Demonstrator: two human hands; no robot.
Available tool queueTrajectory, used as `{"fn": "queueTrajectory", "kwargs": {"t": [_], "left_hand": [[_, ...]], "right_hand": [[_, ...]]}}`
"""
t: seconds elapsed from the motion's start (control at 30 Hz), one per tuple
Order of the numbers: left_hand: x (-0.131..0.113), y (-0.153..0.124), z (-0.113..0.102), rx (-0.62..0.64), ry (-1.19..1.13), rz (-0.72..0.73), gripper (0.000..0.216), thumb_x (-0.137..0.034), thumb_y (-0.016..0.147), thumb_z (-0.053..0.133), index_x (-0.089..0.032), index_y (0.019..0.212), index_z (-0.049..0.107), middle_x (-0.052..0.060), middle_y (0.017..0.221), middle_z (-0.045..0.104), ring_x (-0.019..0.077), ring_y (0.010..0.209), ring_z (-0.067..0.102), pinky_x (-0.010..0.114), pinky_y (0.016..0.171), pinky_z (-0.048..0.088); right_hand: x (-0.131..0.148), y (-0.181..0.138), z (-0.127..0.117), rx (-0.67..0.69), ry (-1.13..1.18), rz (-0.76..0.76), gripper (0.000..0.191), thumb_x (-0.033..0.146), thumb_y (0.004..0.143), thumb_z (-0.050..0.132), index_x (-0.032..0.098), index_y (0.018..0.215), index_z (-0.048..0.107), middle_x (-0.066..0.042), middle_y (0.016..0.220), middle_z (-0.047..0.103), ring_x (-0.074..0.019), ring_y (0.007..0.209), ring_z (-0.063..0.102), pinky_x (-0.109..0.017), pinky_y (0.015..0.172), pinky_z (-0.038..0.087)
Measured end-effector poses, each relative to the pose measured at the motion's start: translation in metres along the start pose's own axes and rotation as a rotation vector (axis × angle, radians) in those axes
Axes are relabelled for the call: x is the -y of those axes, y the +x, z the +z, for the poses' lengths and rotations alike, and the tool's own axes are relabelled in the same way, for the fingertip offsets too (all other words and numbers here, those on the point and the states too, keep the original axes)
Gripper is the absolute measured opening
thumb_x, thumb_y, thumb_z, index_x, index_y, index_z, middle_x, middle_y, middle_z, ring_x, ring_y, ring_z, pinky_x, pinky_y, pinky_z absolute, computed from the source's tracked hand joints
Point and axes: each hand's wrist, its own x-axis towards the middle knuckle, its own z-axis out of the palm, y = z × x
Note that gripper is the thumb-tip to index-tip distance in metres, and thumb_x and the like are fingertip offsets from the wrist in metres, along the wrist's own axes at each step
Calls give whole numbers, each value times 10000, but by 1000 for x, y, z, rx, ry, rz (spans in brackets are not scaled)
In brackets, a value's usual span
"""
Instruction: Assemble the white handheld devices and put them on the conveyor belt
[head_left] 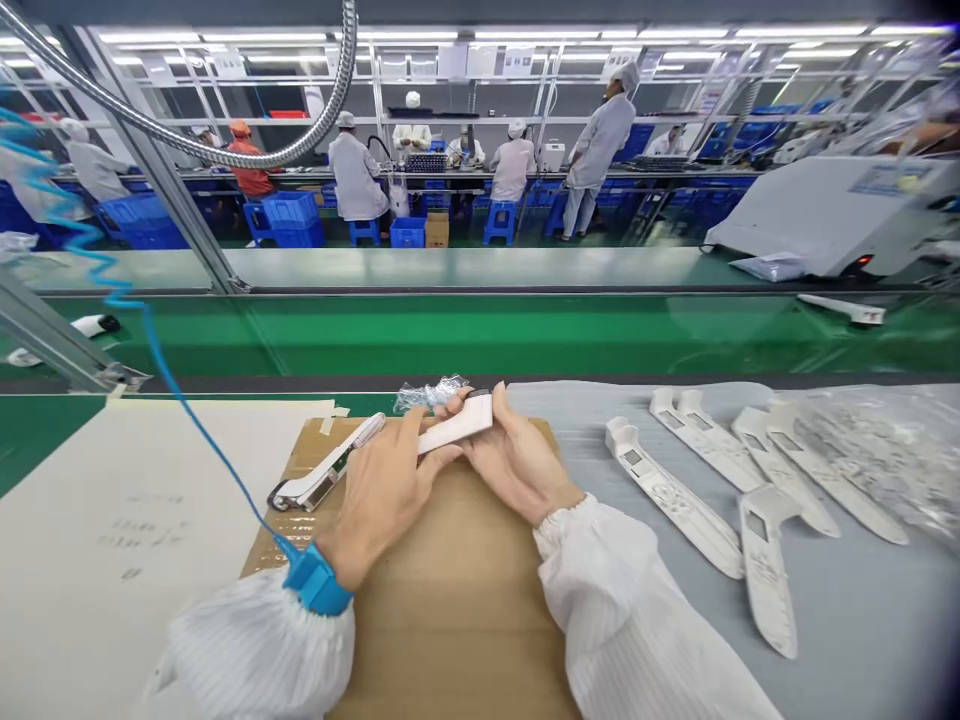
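Both hands are on one white part (459, 423), held just above the cardboard (450, 620) near its far edge. Left hand (386, 490) pinches it from the near side, fingers closed on it. Right hand (517, 462) wraps its right end, thumb on top, also closed on it.

Risks, as judged:
- Grip is fingertips only on smooth plastic. A twist or push could pop the part out, and it could skid toward the green belt (480, 335) beyond.
- Crumpled bag (429, 393) sits right at the fingertips and could snag or get dragged.
- Coiled cord (161, 365) from the wrist strap (319, 580) passes just beside the handle end (315, 482). A left-arm swing could hook it.
- Loose shells (675, 495) on the grey mat (862, 620) lie near the right sleeve, so an elbow could sweep them.

Hard to read:
- Left hand covers the middle, so can't tell whether handle end and held part are one piece or two.
- Part's underside and the right fingertips are hidden.
- Bag contents are unclear.
- Far-right shells blur under plastic film.
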Motion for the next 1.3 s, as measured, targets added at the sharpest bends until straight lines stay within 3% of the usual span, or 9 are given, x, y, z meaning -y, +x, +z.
{"fn": "queueTrajectory", "kwargs": {"t": [0.13,0.43,0.57,0.67,0.77,0.83,0.93,1.1,1.3], "left_hand": [[2,-3,6,-277,-61,156,474,-472,956,529,-226,1354,459,79,1286,631,266,1128,608,404,931,476],[-10,-4,16,-483,26,324,282,-332,1009,448,-147,1180,572,105,1106,689,224,978,666,336,829,522],[-8,-3,12,-367,-51,264,309,-384,988,500,-211,1238,557,60,1201,673,223,1059,652,350,896,499],[4,-3,0,-134,-138,162,485,-455,923,594,-250,1349,486,56,1230,670,253,1105,635,383,913,487],[26,6,-25,155,-355,-47,421,-517,910,569,-213,1200,575,60,926,732,212,776,676,304,653,499],[43,22,-45,240,-483,-190,381,-520,916,546,-177,1075,593,55,773,706,151,553,590,247,504,420],[73,62,-73,109,-406,-346,271,-362,914,567,-147,1080,559,82,835,711,119,522,558,229,492,408],[120,122,-93,-81,-160,-455,317,-184,869,570,-115,1174,513,143,1016,690,193,770,667,273,678,463],[109,107,-93,110,69,-400,215,-329,797,690,-130,859,635,151,913,700,299,943,646,307,751,436]], "right_hand": [[-18,-2,13,2,-56,-8,201,384,873,688,208,967,663,-35,983,700,-193,1048,622,-352,962,494],[-30,-5,18,-118,-28,-39,235,335,705,825,197,836,686,-29,828,703,-241,1061,629,-402,985,502],[-27,-3,15,-91,-39,-41,269,412,779,777,193,908,688,-36,886,708,-228,1042,636,-388,964,514],[-23,1,10,-107,-49,-56,356,535,847,677,189,932,690,-45,947,705,-218,1014,645,-370,926,537],[-20,5,1,-259,-113,-107,375,557,868,641,189,913,697,-62,1029,712,-207,1002,657,-352,915,551],[-20,8,-6,-342,-172,-109,329,506,866,670,193,959,703,-81,1135,706,-193,992,666,-338,919,554],[-22,9,-12,-350,-229,-83,304,451,850,711,192,1010,701,-100,1197,695,-164,902,676,-310,863,569],[-22,8,-12,-353,-277,-74,316,455,836,724,192,1010,711,-89,1140,705,-134,808,648,-268,766,580],[-21,8,-10,-356,-263,-62,268,401,819,751,189,979,716,-81,1114,709,-124,799,643,-240,739,576]]}}
